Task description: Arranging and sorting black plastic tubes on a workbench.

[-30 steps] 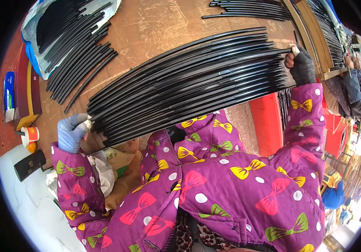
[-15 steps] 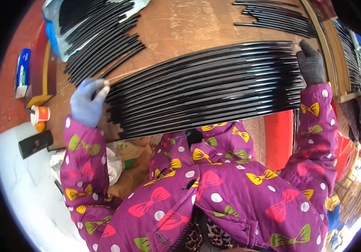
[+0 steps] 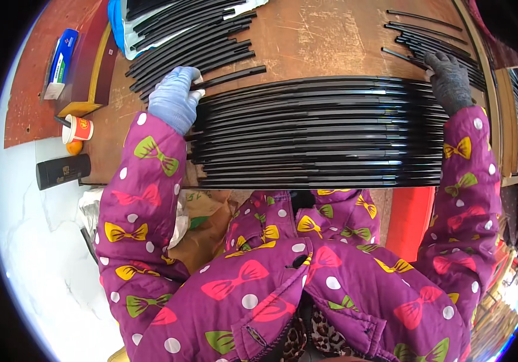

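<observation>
Left hand: my left hand, in a pale blue glove, sits at the left end of the big bundle of black strips. Its fingers are curled down over the strip ends and press against them. I cannot tell whether they clamp any single strip.

Right hand: my right hand, in a dark grey glove, lies on the right end of the same bundle, near its far edge. The fingers are spread and flat on the strips, not closed around anything.

Strips: I see the bundle lying flat across the wooden table, running left to right just in front of my body. The strips lie side by side, touching, with their ends roughly level at each hand.

Other strips: a second pile of black strips lies slantwise at the far left of the table, just beyond my left hand, partly on a white sheet. A smaller pile of strips lies at the far right, just beyond my right hand.

Sleeves: both my arms wear a purple jacket with coloured bows and white dots.

Left side: a paper cup stands near the table's left edge, with a small orange fruit touching it and a dark box just below. A blue and white packet lies further off on the red surface.
</observation>
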Available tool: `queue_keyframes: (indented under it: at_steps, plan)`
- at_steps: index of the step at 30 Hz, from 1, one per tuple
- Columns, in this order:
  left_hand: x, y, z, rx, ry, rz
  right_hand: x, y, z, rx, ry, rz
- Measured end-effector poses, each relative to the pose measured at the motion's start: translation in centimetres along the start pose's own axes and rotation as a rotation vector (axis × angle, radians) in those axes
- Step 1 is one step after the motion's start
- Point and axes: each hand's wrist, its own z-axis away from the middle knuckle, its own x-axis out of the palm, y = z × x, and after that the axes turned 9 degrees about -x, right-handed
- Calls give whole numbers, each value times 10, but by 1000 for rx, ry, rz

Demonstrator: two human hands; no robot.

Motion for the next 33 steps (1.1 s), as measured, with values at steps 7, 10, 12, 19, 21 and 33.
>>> queue_keyframes:
  at_steps: [7, 10, 12, 19, 21, 33]
  plan:
    - [-17, 16, 40, 73, 69, 378, -68, -78, 15, -304, 532, -517]
    - [-15, 29, 42, 63, -56, 468, -86, -104, 27, -307, 465, -691]
    - [-20, 33, 45, 50, -80, 488, -89, -113, 33, -315, 483, -702]
    - [-34, 42, 57, 6, -146, 514, -84, -121, 38, -329, 470, -757]
    - [-34, 42, 56, -8, -176, 539, -84, -120, 39, -342, 435, -747]
    - [-33, 46, 55, -17, -299, 613, -78, -116, 48, -257, 303, -1080]
